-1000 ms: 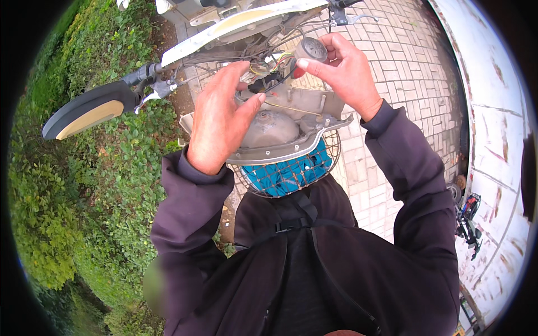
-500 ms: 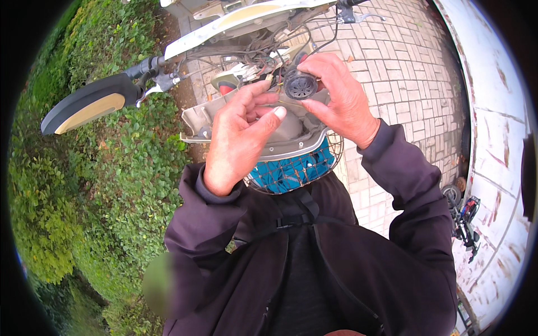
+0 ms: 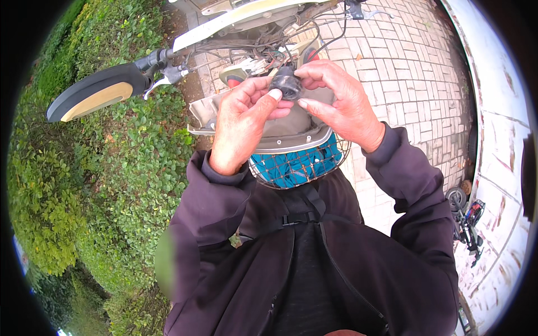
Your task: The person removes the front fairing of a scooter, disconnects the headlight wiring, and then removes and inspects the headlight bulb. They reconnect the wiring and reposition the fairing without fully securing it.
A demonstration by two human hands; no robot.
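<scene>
A small dark round part [image 3: 287, 80], a horn or speaker by its look, is held between my fingers above an opened scooter front. My left hand [image 3: 241, 120] has thumb and fingers closed on its left side; my right hand [image 3: 344, 109] grips it from the right. Loose cables and pale connectors [image 3: 258, 64] lie just beyond. Below are a grey plastic housing [image 3: 300, 134] and a wire basket [image 3: 297, 162] with blue cloth inside.
Handlebar ends with brake levers [image 3: 163, 79] reach left and right, beside a white panel [image 3: 224, 22]. A hedge [image 3: 123, 173] borders the left; paving [image 3: 403, 84] stretches right toward a whitish metal surface [image 3: 493, 157] with a small two-wheeler [image 3: 468, 224] near it.
The round part has moved down and left and turned in my right hand. My left hand has moved from beside it onto it.
</scene>
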